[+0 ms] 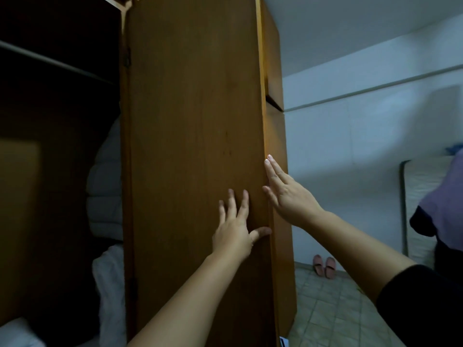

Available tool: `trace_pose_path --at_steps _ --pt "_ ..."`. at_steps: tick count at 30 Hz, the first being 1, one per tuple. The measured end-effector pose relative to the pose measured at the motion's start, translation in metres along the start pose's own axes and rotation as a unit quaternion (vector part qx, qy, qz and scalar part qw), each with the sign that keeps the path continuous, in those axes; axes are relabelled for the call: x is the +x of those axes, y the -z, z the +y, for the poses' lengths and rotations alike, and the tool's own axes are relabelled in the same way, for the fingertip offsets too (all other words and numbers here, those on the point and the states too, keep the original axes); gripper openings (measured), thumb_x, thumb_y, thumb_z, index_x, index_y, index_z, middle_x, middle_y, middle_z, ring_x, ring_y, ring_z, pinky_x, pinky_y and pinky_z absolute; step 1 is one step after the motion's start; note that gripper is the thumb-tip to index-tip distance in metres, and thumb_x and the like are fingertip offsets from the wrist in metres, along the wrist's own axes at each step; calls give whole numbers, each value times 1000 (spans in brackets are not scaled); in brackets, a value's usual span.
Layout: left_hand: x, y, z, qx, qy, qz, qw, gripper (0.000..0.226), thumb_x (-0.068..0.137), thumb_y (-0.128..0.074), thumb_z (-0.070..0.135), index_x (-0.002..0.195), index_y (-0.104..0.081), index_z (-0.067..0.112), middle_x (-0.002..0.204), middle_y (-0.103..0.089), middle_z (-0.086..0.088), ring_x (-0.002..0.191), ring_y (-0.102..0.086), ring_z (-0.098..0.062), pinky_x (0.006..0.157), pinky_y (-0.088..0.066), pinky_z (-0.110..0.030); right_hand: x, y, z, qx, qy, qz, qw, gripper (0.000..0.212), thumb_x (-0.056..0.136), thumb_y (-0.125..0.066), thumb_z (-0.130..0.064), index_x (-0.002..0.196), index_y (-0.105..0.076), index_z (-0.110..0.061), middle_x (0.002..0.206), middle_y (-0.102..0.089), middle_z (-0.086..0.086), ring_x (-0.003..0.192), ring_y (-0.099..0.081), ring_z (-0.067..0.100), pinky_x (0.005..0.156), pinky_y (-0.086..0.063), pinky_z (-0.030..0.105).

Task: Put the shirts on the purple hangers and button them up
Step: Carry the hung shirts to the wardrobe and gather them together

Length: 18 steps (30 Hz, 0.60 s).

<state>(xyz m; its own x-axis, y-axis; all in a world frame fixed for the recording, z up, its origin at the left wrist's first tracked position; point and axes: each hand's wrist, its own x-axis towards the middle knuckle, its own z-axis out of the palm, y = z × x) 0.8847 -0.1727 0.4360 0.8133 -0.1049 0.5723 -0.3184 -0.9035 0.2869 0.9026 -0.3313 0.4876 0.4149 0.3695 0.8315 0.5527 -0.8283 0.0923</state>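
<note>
While both lie flat, left hand and right hand touch wardrobe door

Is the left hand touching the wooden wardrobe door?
Touching. In the head view the left hand lies flat with spread fingers on the wardrobe door, its thumb at the door's edge; no gap shows.

A tall brown wooden wardrobe door is seen standing open at the centre, hinged at its left edge. To its left, the dark wardrobe interior is crossed by a pale hanging rail, and white padded bedding is stacked just beside the door. On the right, a pair of pink slippers is set on the tiled floor against a white wall. A mattress is propped upright at the far right.
</note>
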Motion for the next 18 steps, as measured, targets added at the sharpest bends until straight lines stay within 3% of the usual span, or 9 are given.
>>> trace_pose_path --at_steps 4,8,18 --pt "7 -8 -1 11 1 13 1000 98 79 -41 74 146 22 40 155 31 7 145 21 -24 114 -26 -46 2 -10 10 -74 29 34 996 56 100 -15 -44 146 3 -16 153 5 -6 143 -7 8 118 -18 34" --pt "10 -11 1 24 3 13 1000 98 79 -38 75 145 24 39 154 33 6 145 23 -25 113 -27 -46 2 -19 16 -126 29 63 990 54 102 -7 -40 145 -14 -9 153 -15 4 141 -20 19 115 -16 37" --pt "5 -10 -4 24 5 26 999 100 71 -33 80 145 23 43 155 31 10 146 19 -23 113 -27 -51 1 -25 15 -134 42 100 985 53 102 -10 -40 147 -15 -12 154 -16 4 143 -17 19 115 -13 35"
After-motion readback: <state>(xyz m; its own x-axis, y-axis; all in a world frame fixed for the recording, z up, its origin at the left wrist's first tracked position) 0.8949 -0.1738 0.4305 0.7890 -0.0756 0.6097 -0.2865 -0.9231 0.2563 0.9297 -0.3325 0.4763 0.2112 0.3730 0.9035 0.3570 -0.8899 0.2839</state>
